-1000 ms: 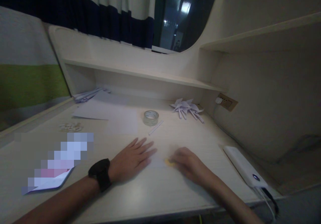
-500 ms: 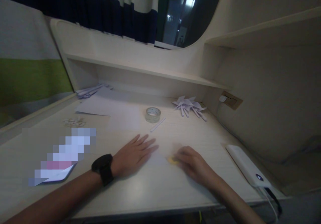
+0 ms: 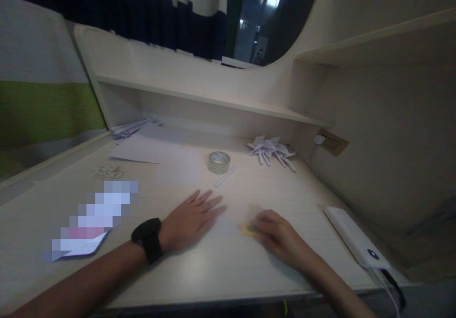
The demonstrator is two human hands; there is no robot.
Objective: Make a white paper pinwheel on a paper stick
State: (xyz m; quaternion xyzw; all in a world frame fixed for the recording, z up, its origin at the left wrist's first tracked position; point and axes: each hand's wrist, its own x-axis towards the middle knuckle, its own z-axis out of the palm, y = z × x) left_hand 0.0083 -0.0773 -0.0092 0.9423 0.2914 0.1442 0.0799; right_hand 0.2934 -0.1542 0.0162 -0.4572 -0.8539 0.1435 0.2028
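My left hand, with a black watch on the wrist, lies flat with its fingers spread. It presses on a piece of white paper that barely stands out from the desk. At the paper's right edge my right hand is closed on a small yellow object. Blur and the fingers hide what kind of thing it is. Beyond the hands lies a thin white paper stick, just in front of a roll of clear tape.
Paper pinwheels lie at the back right. White sheets and rolled paper are at the back left, near a pile of small pale bits. A blurred-out phone is on the left, a white power bank on the right.
The view has shifted slightly. The right hand, with the yellow object, has moved a little nearer to me along the paper's edge; the left hand stays in place.
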